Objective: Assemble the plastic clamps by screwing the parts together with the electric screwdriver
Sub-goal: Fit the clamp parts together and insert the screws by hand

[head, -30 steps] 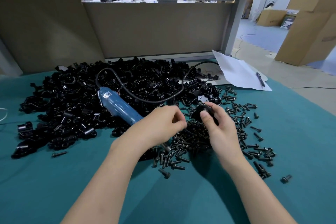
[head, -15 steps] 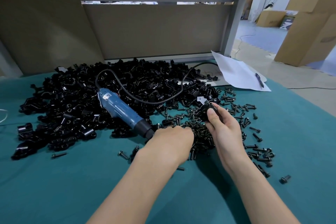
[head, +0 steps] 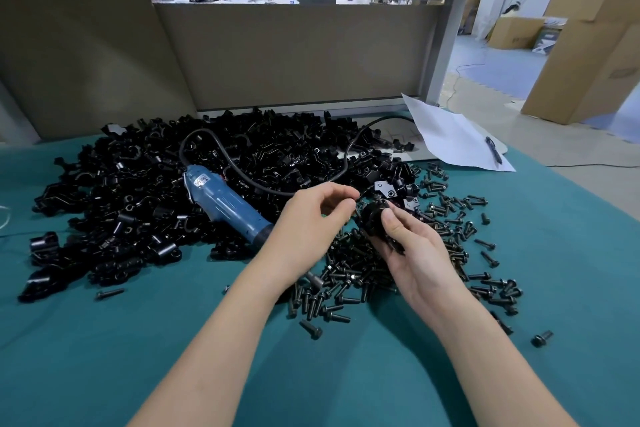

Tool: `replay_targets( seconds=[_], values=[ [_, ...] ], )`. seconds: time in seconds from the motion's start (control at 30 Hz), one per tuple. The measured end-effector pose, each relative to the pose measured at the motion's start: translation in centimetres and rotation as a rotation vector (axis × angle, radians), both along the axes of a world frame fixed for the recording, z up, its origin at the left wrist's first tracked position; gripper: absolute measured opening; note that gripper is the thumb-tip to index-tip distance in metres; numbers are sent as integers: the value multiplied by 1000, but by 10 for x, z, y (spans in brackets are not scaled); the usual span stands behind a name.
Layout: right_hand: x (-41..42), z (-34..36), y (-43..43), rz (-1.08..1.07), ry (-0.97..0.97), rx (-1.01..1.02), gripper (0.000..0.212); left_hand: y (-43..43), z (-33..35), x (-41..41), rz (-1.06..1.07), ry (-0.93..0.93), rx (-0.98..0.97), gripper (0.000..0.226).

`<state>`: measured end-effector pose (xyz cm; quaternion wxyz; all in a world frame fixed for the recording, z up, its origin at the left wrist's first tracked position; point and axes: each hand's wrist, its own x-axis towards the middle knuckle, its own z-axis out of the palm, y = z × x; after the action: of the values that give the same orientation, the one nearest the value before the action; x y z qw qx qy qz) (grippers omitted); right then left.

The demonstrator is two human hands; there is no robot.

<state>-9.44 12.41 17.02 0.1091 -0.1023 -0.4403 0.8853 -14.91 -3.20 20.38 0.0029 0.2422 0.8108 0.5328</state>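
The left forearm and right forearm, both bare, come in from the near edge of the table and converge toward its middle. The left hand is lifted, knuckles up, its fingers curled with thumb and forefinger tips drawn close; whether they pinch anything I cannot tell. The right hand, palm turned leftward, grips a black plastic clamp between thumb and fingers.

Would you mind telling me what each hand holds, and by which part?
The right hand grips a black clamp round its body, thumb on top. The left hand pinches something small, likely a screw.
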Motion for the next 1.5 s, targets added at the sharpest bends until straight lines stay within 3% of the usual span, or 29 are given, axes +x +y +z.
replay_targets(
  seconds=[0.2,0.47,0.63,0.87,1.07,1.13,1.27,1.4,1.5],
  values=[
    [-1,-2,-2,3,26,48,35,4,-3,3,20,41,-52,14],
    [0,-3,-1,-13,-7,48,24,7,-8,3,52,68,-102,9],
    [1,-1,-1,-18,-27,21,34,10,-9,4,52,55,-177,11],
    [1,0,0,-22,-27,-25,28,2,-8,-1,-55,-23,-106,18],
    [1,2,-4,-36,-20,-36,47,4,-10,-1,-12,-5,-113,12],
    [1,2,-4,-41,-9,-57,44,4,-9,-1,-51,11,-95,5],
    [2,5,-4,-37,-19,-128,51,7,-8,1,-116,-90,63,14],
    [6,6,-8,8,-2,-178,35,21,-13,7,-40,-180,286,13],
    [8,8,-11,7,-16,-227,30,27,-15,9,-23,-157,318,11]
  ],
)
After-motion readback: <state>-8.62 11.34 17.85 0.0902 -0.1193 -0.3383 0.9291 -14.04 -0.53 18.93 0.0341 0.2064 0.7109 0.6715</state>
